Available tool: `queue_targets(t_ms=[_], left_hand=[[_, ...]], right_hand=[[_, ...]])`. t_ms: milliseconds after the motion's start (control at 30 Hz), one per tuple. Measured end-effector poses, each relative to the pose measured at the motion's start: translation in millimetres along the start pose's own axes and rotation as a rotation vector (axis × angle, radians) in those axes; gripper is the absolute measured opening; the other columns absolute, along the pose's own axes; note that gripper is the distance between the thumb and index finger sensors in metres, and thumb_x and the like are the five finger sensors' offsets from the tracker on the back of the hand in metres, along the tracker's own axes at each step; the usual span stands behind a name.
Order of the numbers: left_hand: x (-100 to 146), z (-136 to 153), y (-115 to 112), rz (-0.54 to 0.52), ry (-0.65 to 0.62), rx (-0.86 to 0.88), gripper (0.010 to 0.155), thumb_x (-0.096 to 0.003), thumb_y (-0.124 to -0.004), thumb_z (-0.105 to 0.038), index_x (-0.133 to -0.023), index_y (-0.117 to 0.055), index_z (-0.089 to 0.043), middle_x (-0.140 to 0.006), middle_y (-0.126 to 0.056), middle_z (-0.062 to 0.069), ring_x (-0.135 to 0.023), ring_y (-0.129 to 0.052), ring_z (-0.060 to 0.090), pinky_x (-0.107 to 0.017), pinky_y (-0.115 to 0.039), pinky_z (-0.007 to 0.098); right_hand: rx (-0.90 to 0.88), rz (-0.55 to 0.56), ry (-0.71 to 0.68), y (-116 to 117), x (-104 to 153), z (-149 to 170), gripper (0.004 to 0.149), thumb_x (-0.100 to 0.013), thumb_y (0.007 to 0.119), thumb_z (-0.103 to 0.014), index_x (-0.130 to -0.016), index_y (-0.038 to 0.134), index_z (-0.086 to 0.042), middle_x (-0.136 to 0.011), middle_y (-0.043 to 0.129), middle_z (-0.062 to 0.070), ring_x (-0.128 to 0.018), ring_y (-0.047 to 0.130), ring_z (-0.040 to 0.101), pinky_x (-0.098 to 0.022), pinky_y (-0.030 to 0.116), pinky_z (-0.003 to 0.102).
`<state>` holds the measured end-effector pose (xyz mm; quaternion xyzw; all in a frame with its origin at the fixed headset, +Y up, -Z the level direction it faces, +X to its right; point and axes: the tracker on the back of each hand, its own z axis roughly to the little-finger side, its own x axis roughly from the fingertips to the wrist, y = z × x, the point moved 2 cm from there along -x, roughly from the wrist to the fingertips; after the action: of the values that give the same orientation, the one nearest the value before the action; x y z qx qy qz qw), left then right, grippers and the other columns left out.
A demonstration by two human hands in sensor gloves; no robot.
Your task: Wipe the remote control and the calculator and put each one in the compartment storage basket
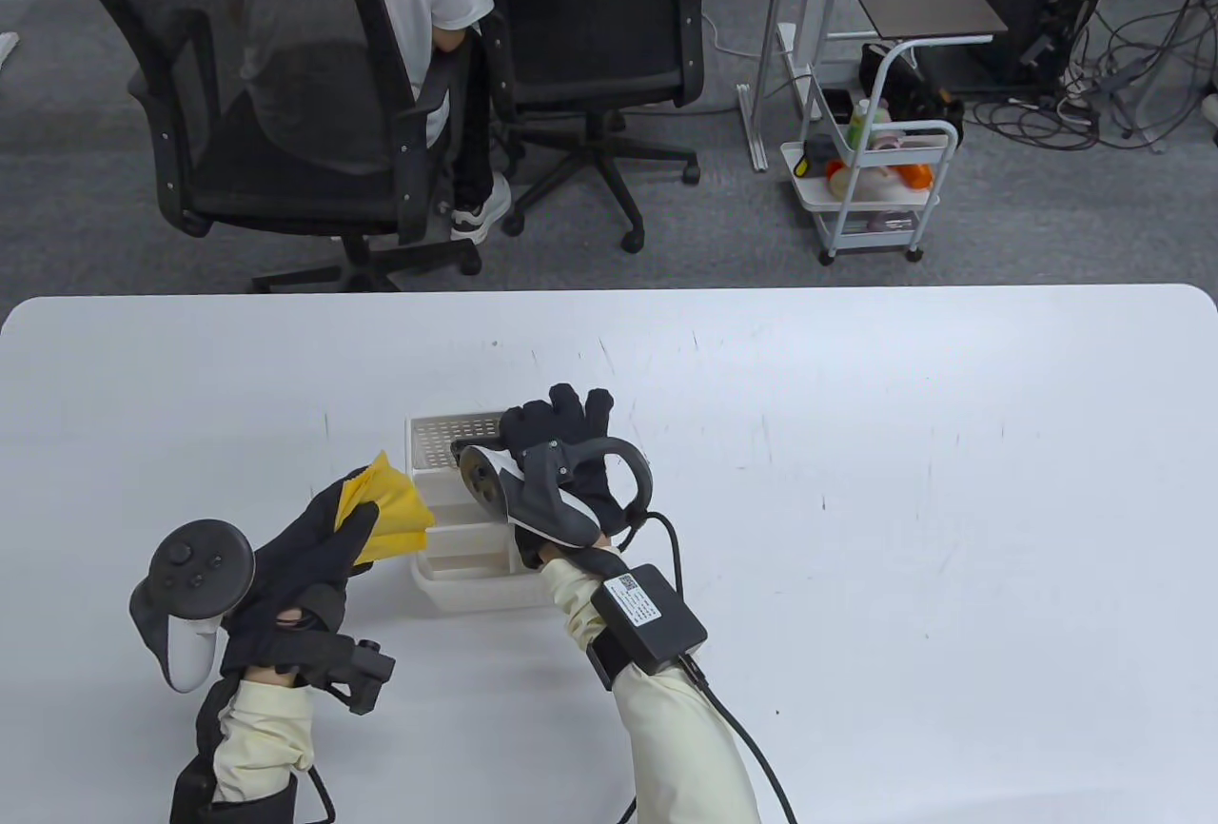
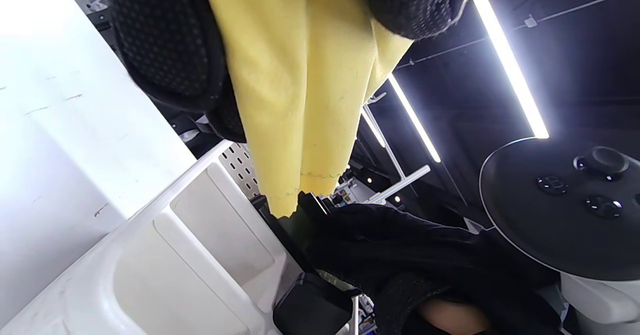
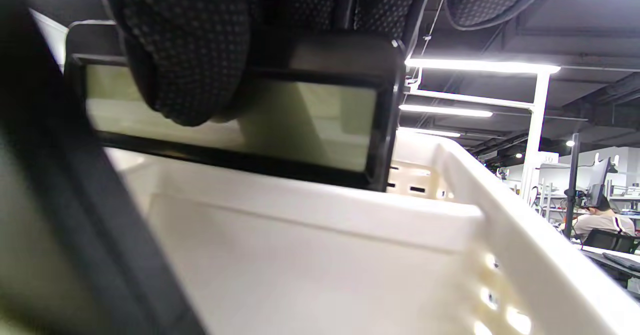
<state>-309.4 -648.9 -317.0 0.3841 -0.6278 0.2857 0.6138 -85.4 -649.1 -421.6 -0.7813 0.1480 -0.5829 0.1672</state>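
Observation:
My right hand (image 1: 557, 424) hangs over the far end of the white compartment basket (image 1: 447, 577). It grips a black calculator (image 3: 230, 125) by its top edge, fingers (image 3: 190, 50) curled over the grey display. The calculator stands just inside the basket wall (image 3: 310, 255); in the table view the hand hides it. My left hand (image 1: 324, 529) hovers at the basket's left side and pinches a folded yellow cloth (image 1: 392, 508). The cloth (image 2: 290, 100) dangles over the basket's compartments (image 2: 190, 255). I see no remote control that I can tell for sure.
The white table (image 1: 856, 481) stretches wide to the right and behind the basket. A dark blurred edge (image 3: 60, 235) crosses the left of the right wrist view; what it is I cannot tell. Office chairs (image 1: 285, 101) and a seated person stand beyond the table's far edge.

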Motion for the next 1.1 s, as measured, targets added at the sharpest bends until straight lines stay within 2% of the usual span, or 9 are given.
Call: queue_targets(t_ms=[100,200,267,333,400,500,667,867,1100], left_hand=[[0,-1,-2,0.005,0.000,-0.007,0.046,-0.0558,-0.072,-0.039,-0.100,-0.075,-0.029,-0.086,-0.099,0.005,-0.069,-0.106,0.028,-0.048,-0.090,0.045],[-2,-1,-5,0.015,-0.002,-0.018,0.046,-0.0558,-0.072,-0.039,-0.100,-0.075,-0.029,-0.086,-0.098,0.005,-0.069,-0.105,0.028,-0.049,-0.090,0.045],[-3,-2,-9,0.026,-0.002,-0.024,0.046,-0.0558,-0.072,-0.039,-0.100,-0.075,-0.029,-0.086,-0.098,0.005,-0.069,-0.105,0.028,-0.049,-0.090,0.045],[-3,-3,-12,0.036,-0.004,-0.028,0.046,-0.0558,-0.072,-0.039,-0.100,-0.075,-0.029,-0.086,-0.098,0.005,-0.070,-0.105,0.029,-0.049,-0.090,0.045],[-3,-5,-16,0.050,-0.008,-0.038,0.046,-0.0558,-0.072,-0.039,-0.100,-0.075,-0.029,-0.087,-0.098,0.005,-0.070,-0.105,0.029,-0.049,-0.089,0.045],[-3,-9,-22,0.066,-0.019,-0.060,0.046,-0.0559,-0.072,-0.039,-0.101,-0.074,-0.029,-0.087,-0.098,0.005,-0.070,-0.105,0.029,-0.049,-0.089,0.045],[-4,-15,-33,0.094,-0.041,-0.104,0.046,-0.0559,-0.072,-0.039,-0.101,-0.074,-0.028,-0.088,-0.097,0.005,-0.072,-0.104,0.030,-0.050,-0.089,0.046],[-1,-24,-40,0.087,-0.071,-0.173,0.046,-0.0559,-0.071,-0.038,-0.101,-0.074,-0.029,-0.091,-0.095,0.006,-0.075,-0.102,0.032,-0.052,-0.088,0.047],[4,-37,-39,0.061,-0.115,-0.296,0.047,-0.0558,-0.071,-0.040,-0.101,-0.074,-0.031,-0.095,-0.092,0.007,-0.079,-0.099,0.034,-0.054,-0.086,0.049]], right_hand=[[0.010,-0.020,-0.009,0,0,1,0.046,-0.043,0.093,-0.032,-0.087,0.092,-0.018,-0.081,0.097,0.007,-0.088,0.081,0.038,-0.063,0.057,0.069],[-0.025,-0.045,-0.004,-3,5,4,0.049,-0.047,0.088,-0.030,-0.093,0.087,-0.015,-0.087,0.095,0.010,-0.090,0.079,0.040,-0.063,0.055,0.070],[-0.076,0.007,-0.005,-12,12,9,0.048,-0.049,0.086,-0.028,-0.094,0.086,-0.014,-0.089,0.093,0.011,-0.090,0.079,0.041,-0.063,0.055,0.070],[-0.087,0.018,-0.007,-22,20,15,0.050,-0.051,0.083,-0.031,-0.097,0.082,-0.013,-0.093,0.090,0.013,-0.091,0.077,0.042,-0.063,0.054,0.071],[-0.108,0.029,-0.009,-31,29,20,0.048,-0.053,0.079,-0.028,-0.099,0.080,-0.012,-0.095,0.087,0.014,-0.091,0.075,0.043,-0.063,0.053,0.071],[-0.129,0.042,-0.018,-46,49,30,0.050,-0.055,0.075,-0.028,-0.102,0.076,-0.010,-0.098,0.083,0.016,-0.093,0.071,0.045,-0.063,0.050,0.072],[-0.146,0.027,-0.034,-66,92,50,0.059,-0.058,0.071,-0.039,-0.109,0.066,-0.009,-0.106,0.073,0.021,-0.098,0.061,0.049,-0.064,0.045,0.075],[-0.207,-0.017,-0.008,-63,139,69,0.067,-0.058,0.069,-0.045,-0.113,0.058,-0.008,-0.113,0.062,0.024,-0.101,0.050,0.054,-0.062,0.038,0.079],[-0.258,-0.120,-0.003,-30,186,83,0.071,-0.058,0.068,-0.047,-0.116,0.050,-0.009,-0.118,0.050,0.026,-0.104,0.038,0.057,-0.061,0.031,0.081]])
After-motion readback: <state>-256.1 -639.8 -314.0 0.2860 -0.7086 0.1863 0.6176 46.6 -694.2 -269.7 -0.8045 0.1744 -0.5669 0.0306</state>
